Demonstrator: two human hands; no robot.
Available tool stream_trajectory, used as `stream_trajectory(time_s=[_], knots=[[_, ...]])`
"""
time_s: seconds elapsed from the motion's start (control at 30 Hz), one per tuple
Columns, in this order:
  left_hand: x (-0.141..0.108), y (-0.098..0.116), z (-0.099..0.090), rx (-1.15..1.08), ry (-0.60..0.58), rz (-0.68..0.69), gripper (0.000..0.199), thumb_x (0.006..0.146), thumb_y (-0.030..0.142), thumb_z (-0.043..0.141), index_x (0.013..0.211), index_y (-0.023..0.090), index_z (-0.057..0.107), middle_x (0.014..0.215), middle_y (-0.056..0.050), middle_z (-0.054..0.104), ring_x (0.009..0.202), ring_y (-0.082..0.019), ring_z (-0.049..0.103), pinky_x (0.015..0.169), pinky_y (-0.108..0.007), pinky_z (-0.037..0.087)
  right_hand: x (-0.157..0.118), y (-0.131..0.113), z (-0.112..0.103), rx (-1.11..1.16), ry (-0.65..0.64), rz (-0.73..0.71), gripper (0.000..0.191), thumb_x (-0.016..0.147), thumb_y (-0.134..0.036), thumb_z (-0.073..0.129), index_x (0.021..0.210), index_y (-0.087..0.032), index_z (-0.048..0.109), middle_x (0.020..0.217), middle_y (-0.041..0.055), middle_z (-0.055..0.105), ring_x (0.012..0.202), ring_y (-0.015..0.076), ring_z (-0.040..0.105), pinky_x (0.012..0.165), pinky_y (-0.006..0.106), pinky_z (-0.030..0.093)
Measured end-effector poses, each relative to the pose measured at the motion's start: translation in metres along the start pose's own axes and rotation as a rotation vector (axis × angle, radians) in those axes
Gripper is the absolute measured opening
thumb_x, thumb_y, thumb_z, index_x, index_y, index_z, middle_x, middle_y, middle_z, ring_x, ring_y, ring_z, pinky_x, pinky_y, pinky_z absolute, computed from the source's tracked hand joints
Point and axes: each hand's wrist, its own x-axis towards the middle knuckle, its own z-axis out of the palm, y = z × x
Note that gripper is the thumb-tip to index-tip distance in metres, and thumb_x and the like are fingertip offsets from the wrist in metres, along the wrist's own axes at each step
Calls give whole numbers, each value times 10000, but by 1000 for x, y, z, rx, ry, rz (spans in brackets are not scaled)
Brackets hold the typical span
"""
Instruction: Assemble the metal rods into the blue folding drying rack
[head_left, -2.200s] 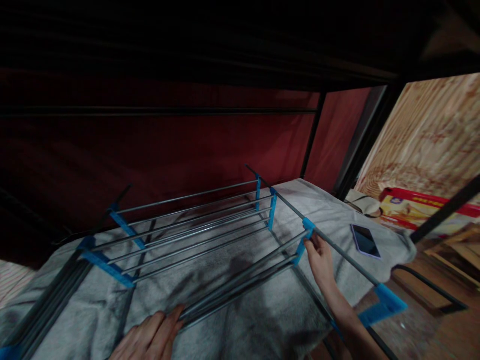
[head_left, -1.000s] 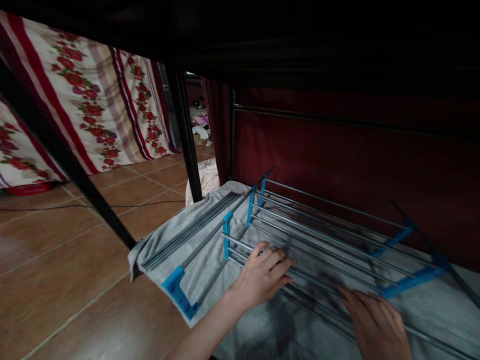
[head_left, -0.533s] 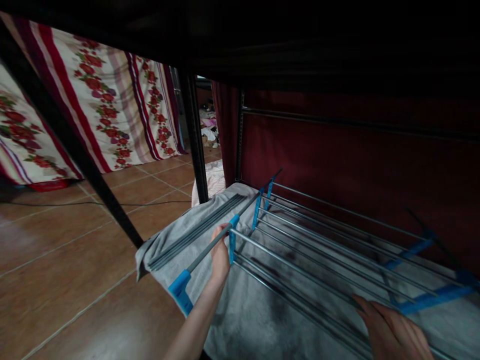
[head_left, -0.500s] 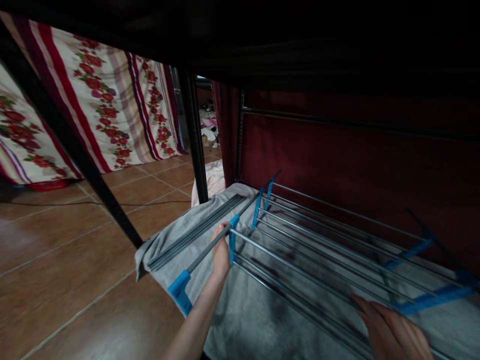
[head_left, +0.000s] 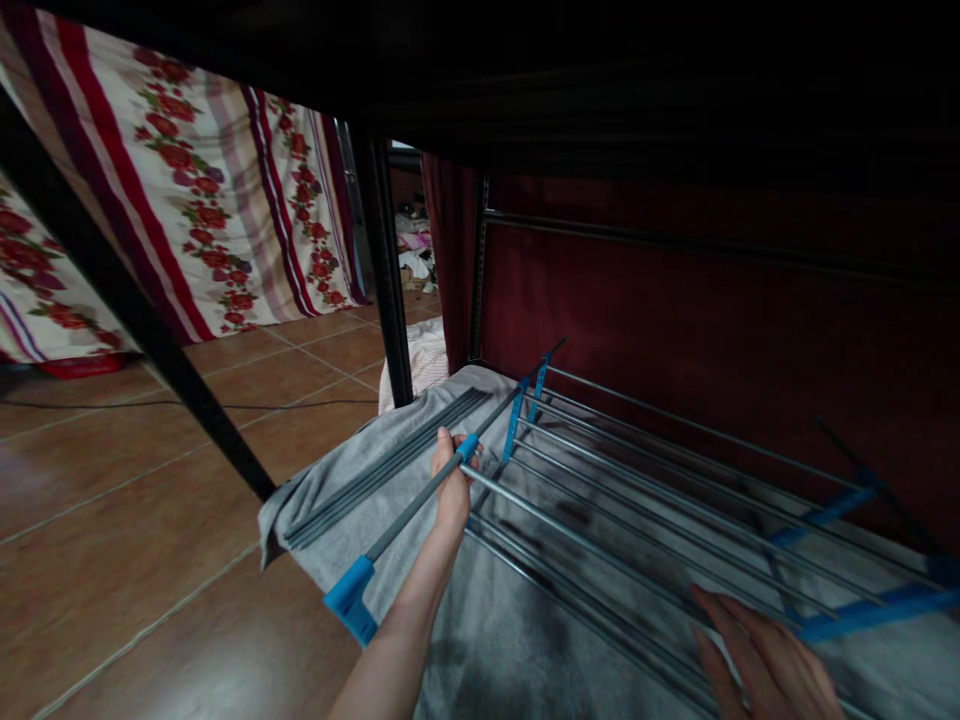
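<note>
A metal rack [head_left: 600,540] of thin grey rods with blue plastic joints rests on a grey blanket [head_left: 510,640]. My left hand [head_left: 454,480] is closed around its near-left side at a blue joint [head_left: 467,447], thumb up beside the long side tube. That tube ends in a blue corner piece [head_left: 351,596] toward the lower left. Over the rack's front rods, at the lower right, is my right hand [head_left: 765,650], its fingers extended and apart, the thumb beside a rod. Several loose grey tubes [head_left: 386,472] lie side by side left of the rack.
Black metal frame posts [head_left: 391,290] stand at the left, with a dark panel overhead. Behind the rack hangs a dark red curtain [head_left: 675,320]. A floral cloth [head_left: 210,200] hangs beyond the tiled floor [head_left: 135,530], where a thin cable runs.
My left hand has shifted up and around the blue joint. The fingers of my right hand have spread, and it has moved slightly left. The view has shifted slightly.
</note>
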Motion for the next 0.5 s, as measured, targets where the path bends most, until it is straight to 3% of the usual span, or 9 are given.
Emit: stream_trajectory(time_s=[0.13,0.27,0.4,0.5], knots=[[-2,3,2,-1,3,-5,751,832,852,333,673,165,592,473,32,410,394,-71,310,350,-209,240,68,-60,20,165,-10,259,367,1001,-305,410,1338,-245,544,1257,81,656,1100,234,605,891,395,452],[-3,6,2,0,2,-12,680,857,798,392,691,169,588,490,31,435,411,-77,357,371,-210,290,151,-118,48,302,-208,296,393,988,-198,403,1373,-210,484,1308,94,618,1107,239,609,915,392,481],[-6,16,-2,75,-1,41,582,953,655,354,699,179,572,588,5,555,548,-121,520,535,-260,461,219,-142,72,287,-372,280,360,978,-131,392,1316,-157,509,1148,114,662,983,247,650,820,378,512],[-8,24,-6,164,-66,98,537,1012,509,274,750,165,593,694,-4,616,702,-158,592,722,-341,496,243,-144,80,252,-499,261,314,1000,-128,319,1217,-157,545,1098,103,664,874,219,679,711,337,511]])
